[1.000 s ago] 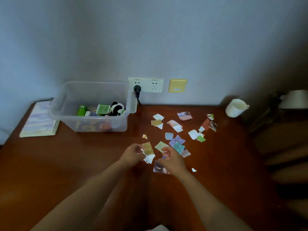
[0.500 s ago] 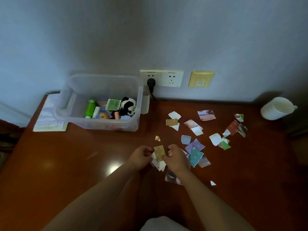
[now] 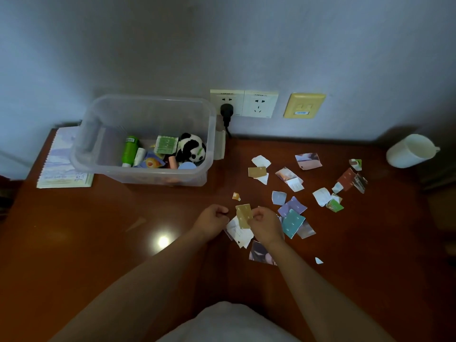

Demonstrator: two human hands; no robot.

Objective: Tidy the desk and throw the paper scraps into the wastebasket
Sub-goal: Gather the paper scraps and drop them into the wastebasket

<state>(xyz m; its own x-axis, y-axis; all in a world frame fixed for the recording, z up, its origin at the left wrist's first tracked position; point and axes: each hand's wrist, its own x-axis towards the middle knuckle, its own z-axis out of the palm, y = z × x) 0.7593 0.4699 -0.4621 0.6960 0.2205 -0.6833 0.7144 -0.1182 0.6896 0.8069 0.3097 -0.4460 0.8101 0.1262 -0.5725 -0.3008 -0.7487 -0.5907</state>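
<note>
**A:** Which step is in hand?

**B:** Gathering, I'd say. The right grip [image 3: 267,224] pinches a tan scrap [image 3: 243,215] between thumb and fingertips, lifted just above the table [image 3: 98,243].

**A:** And the other one?

**B:** The left grip [image 3: 212,219] is curled, just beside the tan scrap. Some white scraps [image 3: 238,232] stick out below and between the two hands. I cannot tell whether its fingers hold them.

**A:** Where is the rest of the paper?

**B:** The other paper scraps [image 3: 292,208] lie scattered on the table to the right, out toward the white cup [image 3: 409,151]. A tiny bit [image 3: 318,260] lies near the right forearm. By my guess the job is early on.

**A:** The wastebasket?

**B:** Not in view. The clear box [image 3: 93,144] at the back left holds toys and bottles.

**A:** So what does the next move need?

**B:** Probably adding the tan scrap to one bunch, then drawing the far pieces together. Thin paper lying flat on polished wood likely needs a nail under an edge. A loose handful could shed pieces on the way to the basket.
</note>
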